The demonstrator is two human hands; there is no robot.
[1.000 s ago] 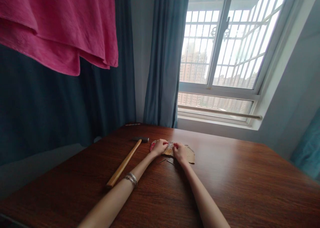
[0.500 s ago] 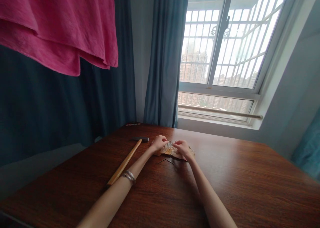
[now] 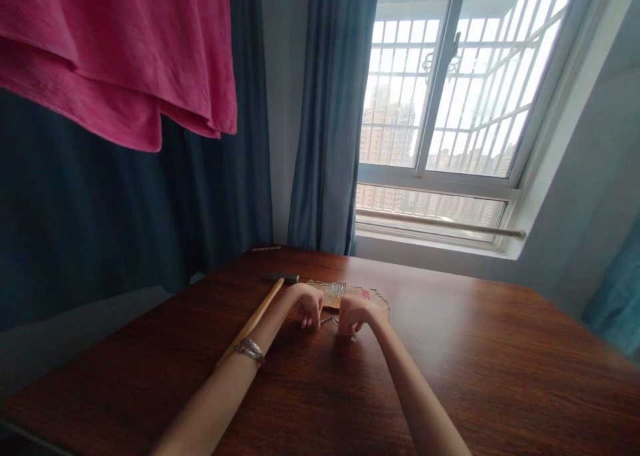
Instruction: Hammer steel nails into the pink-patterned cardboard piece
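A flat tan board with several upright nails in it lies on the dark wooden table, past my hands. My left hand is curled with its fingertips down on the table, just in front of the board. My right hand is curled too, fingertips down beside the loose nails that lie between both hands. What either hand pinches is too small to make out. A silver bracelet sits on my left wrist.
A hammer with a long wooden handle lies to the left of my left arm, head toward the window. A pink cloth hangs at the upper left. Blue curtains and a barred window stand behind the table.
Both hands have drawn back from the board toward me and come down on the table by the loose nails. The board now shows uncovered.
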